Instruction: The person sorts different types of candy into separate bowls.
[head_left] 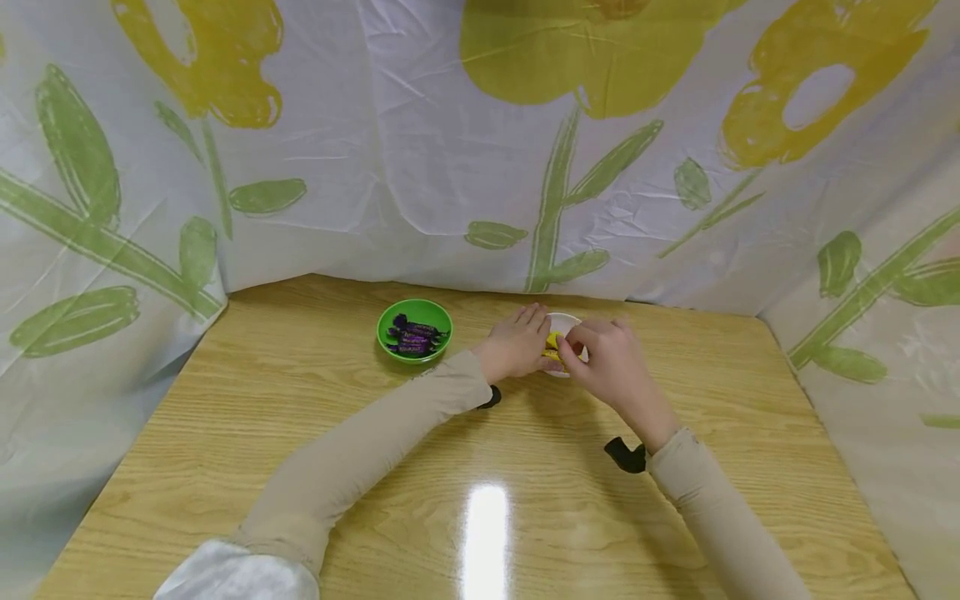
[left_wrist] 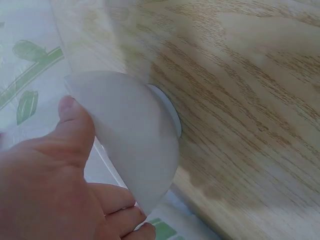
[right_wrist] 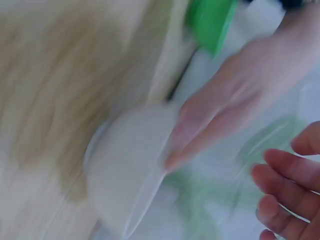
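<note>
My left hand [head_left: 517,340] is at the left side of a small white bowl [left_wrist: 127,135]. In the left wrist view its thumb lies at one part of the rim and the other fingers bend at another. Yellow pieces [head_left: 553,340] show inside the bowl in the head view, partly covered by the hands. Over the bowl's right side hovers my right hand [head_left: 611,362], its fingers loosely bent. The right wrist view shows these fingers [right_wrist: 287,187] apart from the rim, with nothing visible between them. That view is blurred.
To the left of the white bowl stands a green bowl [head_left: 384,321] with several purple-wrapped candies [head_left: 414,340]. The wooden table [head_left: 420,500] ends at a hanging flower-print cloth [head_left: 420,167] at the back and sides. Black straps [head_left: 625,456] hang by the wrists.
</note>
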